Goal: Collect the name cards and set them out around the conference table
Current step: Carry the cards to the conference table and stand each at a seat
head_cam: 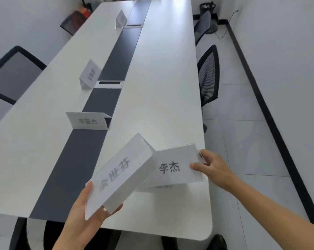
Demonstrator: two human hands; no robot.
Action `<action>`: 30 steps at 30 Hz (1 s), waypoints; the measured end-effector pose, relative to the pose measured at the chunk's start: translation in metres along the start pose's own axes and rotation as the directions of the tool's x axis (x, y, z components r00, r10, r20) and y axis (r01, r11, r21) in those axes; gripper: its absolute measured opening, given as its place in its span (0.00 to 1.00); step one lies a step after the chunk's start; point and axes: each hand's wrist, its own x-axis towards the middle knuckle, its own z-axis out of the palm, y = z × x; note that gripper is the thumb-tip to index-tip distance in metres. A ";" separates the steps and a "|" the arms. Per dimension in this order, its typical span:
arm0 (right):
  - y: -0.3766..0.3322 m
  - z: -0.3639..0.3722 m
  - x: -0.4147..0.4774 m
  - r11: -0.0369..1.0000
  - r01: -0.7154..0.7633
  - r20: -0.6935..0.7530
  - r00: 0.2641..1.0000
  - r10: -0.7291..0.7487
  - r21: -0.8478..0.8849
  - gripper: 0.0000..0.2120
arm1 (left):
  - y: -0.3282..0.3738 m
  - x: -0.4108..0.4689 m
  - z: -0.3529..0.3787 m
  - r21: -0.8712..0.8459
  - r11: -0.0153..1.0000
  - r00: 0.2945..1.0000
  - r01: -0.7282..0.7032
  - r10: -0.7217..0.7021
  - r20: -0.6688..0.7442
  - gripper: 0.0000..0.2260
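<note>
Nearest the camera, the left hand has its grip clamped on a clear acrylic tent card, thumb on the printed face and fingers curled under the lower edge. That card is lifted off the bench and tilted, a sharp triangular fold with grey characters on a white paper insert. Just to the right, the right hand pinches the right end of a second tent card, thumb on the front, fingers behind the top ridge. This one has dark characters on its face, and its left end tucks behind the tilted card; I cannot tell whether it touches the bench.

The bench is long, smooth and white with rounded near corners, split down its length by a matte dark grey strip. A bit farther, a third card stands upright across that strip. Farther still, a fourth card sits beside a rectangular cable slot, and a fifth stands near the far end. Black mesh-backed chairs line the right side.
</note>
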 end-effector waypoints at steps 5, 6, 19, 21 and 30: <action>0.004 -0.081 -0.041 0.984 0.034 -0.194 0.981 0.001 0.178 0.22 | -0.013 0.004 0.071 0.017 1.000 0.997 -0.023 0.022 0.072 0.18; 0.008 -0.097 -0.049 0.977 0.038 -0.226 0.974 0.011 0.211 0.20 | -0.018 0.006 0.084 0.016 1.000 0.997 -0.017 0.016 0.078 0.20; 0.074 -0.308 -0.078 0.961 -0.014 -0.343 0.933 0.112 0.276 0.09 | -0.144 0.035 0.272 -0.045 0.998 0.993 0.031 -0.026 0.115 0.30; 0.073 -0.326 -0.065 0.959 -0.024 -0.331 0.936 0.121 0.282 0.10 | -0.146 0.045 0.282 -0.062 0.998 0.997 0.003 0.002 0.082 0.28; 0.051 -0.387 0.062 0.967 -0.054 -0.254 0.960 0.119 0.250 0.11 | -0.128 0.147 0.316 -0.163 0.979 0.993 -0.119 0.113 -0.046 0.28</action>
